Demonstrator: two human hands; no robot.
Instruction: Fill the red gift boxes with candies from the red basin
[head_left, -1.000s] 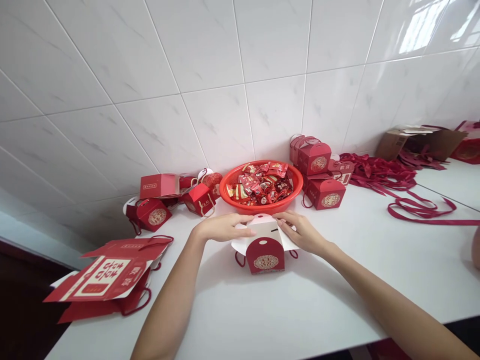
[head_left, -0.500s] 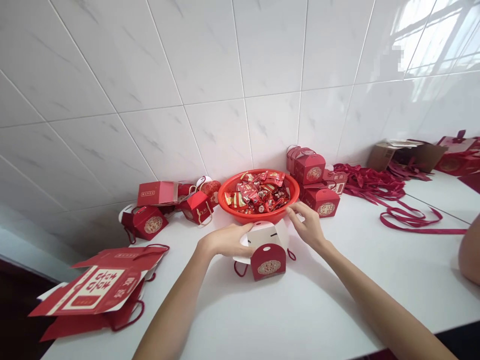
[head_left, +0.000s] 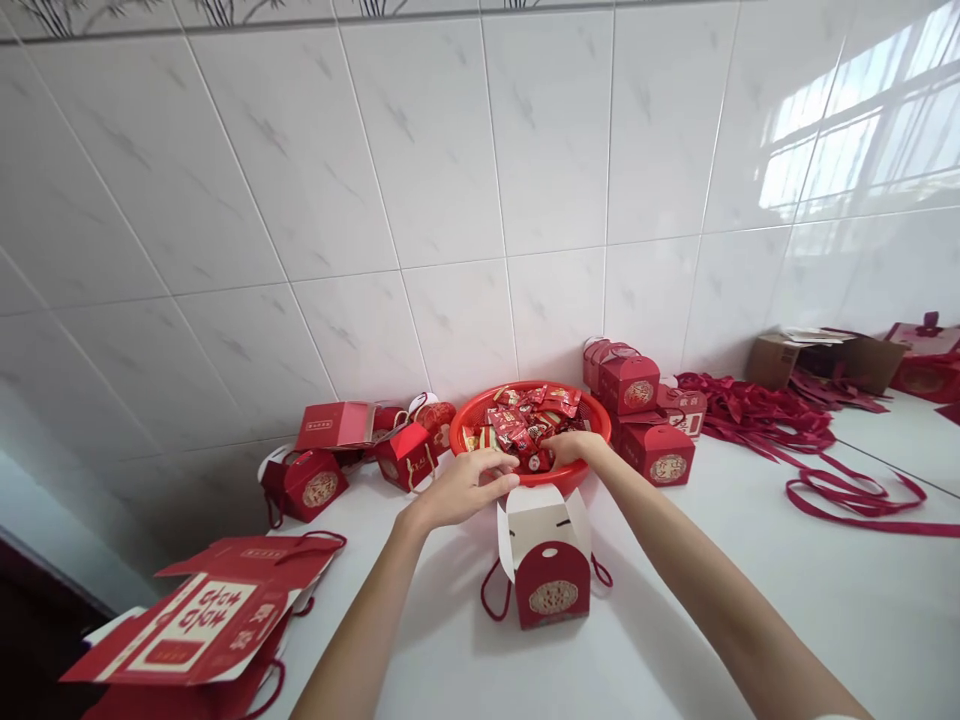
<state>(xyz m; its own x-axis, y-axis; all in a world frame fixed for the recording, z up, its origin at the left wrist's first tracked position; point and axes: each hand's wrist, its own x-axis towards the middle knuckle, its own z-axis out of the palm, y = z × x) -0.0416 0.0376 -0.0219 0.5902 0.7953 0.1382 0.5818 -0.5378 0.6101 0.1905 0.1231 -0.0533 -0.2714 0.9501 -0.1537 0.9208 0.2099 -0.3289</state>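
Right hand [head_left: 574, 450]: fingers sunk among wrapped sweets [head_left: 517, 422] in the red basket [head_left: 463, 445]; fingertips hidden, so whether they are apart or clamped cannot be told. Left hand [head_left: 469, 488]: thumb and forefinger slightly apart at the basket's near rim, nothing visible between them; contact with the rim unconfirmed.

Open box [head_left: 553, 590]: upright on the counter [head_left: 450, 640], just nearer the wearer than both hands' fingers, flaps raised, inside bottom out of sight. Characters on its gold medallion too small to read.

Folded carton [head_left: 225, 620], well left of the left fingers: double-happiness character legible, lower part cut off by the frame.
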